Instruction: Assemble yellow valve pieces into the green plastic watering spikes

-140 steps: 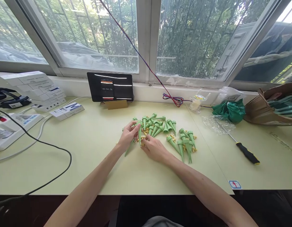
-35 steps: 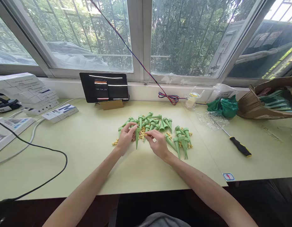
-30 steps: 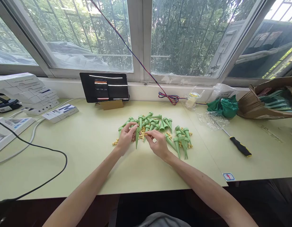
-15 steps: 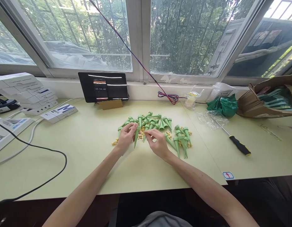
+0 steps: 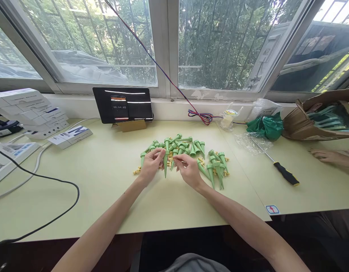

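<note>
My left hand (image 5: 153, 165) pinches a green plastic watering spike (image 5: 165, 166) by its capped top, and the point hangs down. My right hand (image 5: 188, 170) is closed at the fingertips just right of that spike, on what looks like a small yellow valve (image 5: 173, 158), mostly covered by the fingers. Behind both hands lies a heap of green spikes (image 5: 180, 145) mixed with small yellow valves. To the right of my right hand is a smaller group of spikes (image 5: 218, 170) with a few yellow valves beside them.
A tablet (image 5: 123, 105) showing a timer stands at the back. White boxes (image 5: 69, 136) and cables lie left. On the right are a screwdriver (image 5: 286, 173), clear plastic wrap, a green bag (image 5: 266, 126) and a cardboard box (image 5: 295, 124). Another person's hand (image 5: 327, 155) rests at the far right.
The spike in my left hand has turned more upright and moved slightly right. Another person's hand has come onto the table at the far right.
</note>
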The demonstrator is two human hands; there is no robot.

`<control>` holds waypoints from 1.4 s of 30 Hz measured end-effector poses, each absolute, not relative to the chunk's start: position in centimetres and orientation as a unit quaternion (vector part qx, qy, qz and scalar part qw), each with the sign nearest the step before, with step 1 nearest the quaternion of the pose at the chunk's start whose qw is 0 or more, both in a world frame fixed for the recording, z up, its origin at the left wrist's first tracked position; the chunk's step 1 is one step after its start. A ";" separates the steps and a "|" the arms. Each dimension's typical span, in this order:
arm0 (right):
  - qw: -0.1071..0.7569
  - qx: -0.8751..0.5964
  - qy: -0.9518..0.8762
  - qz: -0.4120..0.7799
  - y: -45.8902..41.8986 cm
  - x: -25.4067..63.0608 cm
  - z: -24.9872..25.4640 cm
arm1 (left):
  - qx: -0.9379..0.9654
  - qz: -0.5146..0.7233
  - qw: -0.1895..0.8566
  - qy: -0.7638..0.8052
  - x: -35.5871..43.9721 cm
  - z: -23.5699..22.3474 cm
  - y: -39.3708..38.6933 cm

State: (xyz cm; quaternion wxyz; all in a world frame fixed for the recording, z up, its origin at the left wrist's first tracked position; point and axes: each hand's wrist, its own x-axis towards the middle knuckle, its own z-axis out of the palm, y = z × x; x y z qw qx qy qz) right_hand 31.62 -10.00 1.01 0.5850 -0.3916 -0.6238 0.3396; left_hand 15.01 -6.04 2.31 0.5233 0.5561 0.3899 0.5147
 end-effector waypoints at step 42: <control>0.596 -0.406 -0.541 0.434 -9.5 31.9 1.8 | 0.663 0.458 0.450 0.386 15.0 2.3 -6.4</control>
